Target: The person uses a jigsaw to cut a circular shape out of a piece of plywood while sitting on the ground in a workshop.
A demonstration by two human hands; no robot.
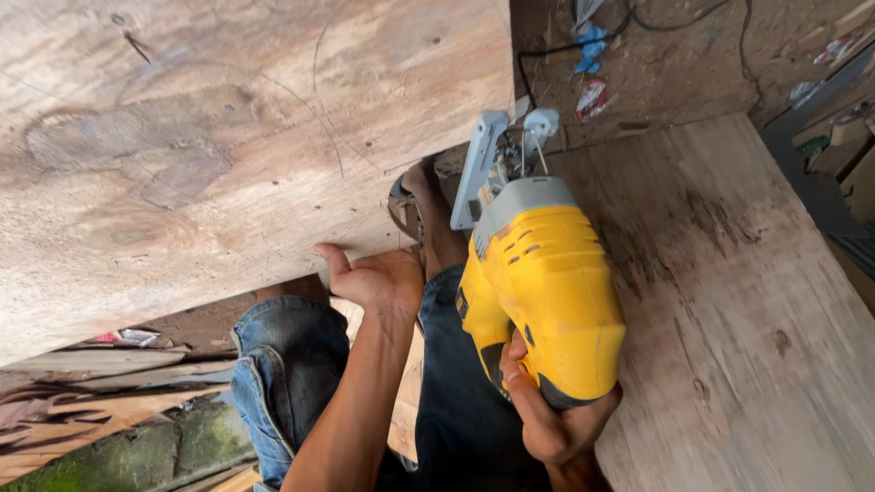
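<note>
Narrow gap (437, 196) between 2 plywood sheets (228, 137)

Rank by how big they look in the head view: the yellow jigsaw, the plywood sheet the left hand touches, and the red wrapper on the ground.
1. plywood sheet, largest by far, though nearest the camera.
2. yellow jigsaw, held in the right hand.
3. red wrapper, smallest, and farthest.

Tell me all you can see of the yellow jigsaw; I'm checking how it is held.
The yellow jigsaw has a ribbed plastic body with vent slots, a grey front section and a pale metal base plate pointing away from the person. The right hand wraps its handle from below. It sits tilted between two plywood sheets, above the person's jeans. Its blade is not clearly visible.
</note>
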